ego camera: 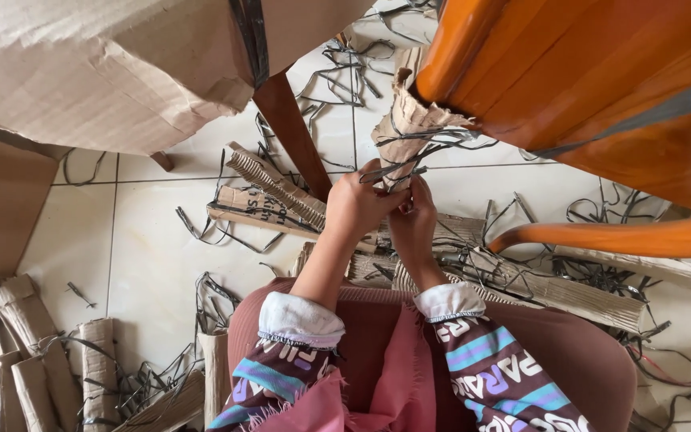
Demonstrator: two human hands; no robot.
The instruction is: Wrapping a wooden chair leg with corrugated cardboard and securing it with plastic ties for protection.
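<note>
An orange wooden chair (601, 72) is upturned above me, and one of its legs is wrapped in corrugated cardboard (409, 128) bound with dark plastic strapping (433, 148). My left hand (355, 206) grips the lower end of that cardboard wrap and the strap ends. Touching it from the right, my right hand (414, 226) pinches the same strap and cardboard at the wrap's bottom. Both sleeves are patterned purple, blue and white with white cuffs.
Torn cardboard strips (269, 200) and dark strap scraps (345, 64) litter the white tiled floor. A large cardboard sheet (105, 64) covers another chair part at top left, with a brown leg (293, 132) below it. Rolled cardboard pieces (33, 352) lie at lower left.
</note>
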